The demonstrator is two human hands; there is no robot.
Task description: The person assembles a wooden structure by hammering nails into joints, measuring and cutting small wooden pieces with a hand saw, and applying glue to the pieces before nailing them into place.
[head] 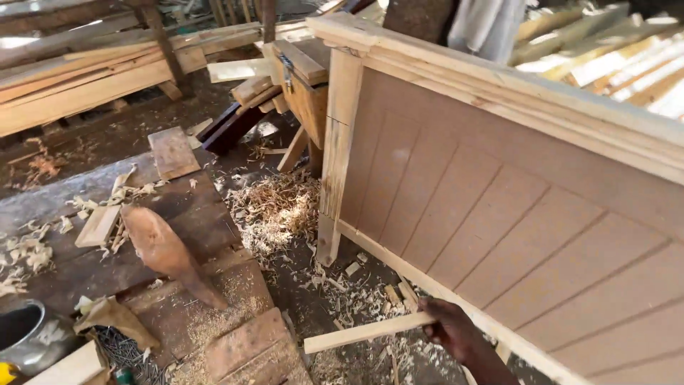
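My right hand [449, 329] is low in the view, closed around one end of a thin pale wooden strip [360, 333]. The strip reaches out to the left, roughly level, above the shavings on the ground. The hand is right beside the bottom rail of a large upright panel [513, 228], a grooved brown board in a light wood frame. The panel's corner post [335, 157] stands on the ground to the hand's upper left. My left hand is out of view.
A dark workbench [178, 214] on the left carries shavings, offcuts, a small board [173, 151], a rounded brown wooden piece [167, 253] and a metal pot [28, 339]. Shavings [274, 207] cover the ground. Planks [85, 78] are stacked behind.
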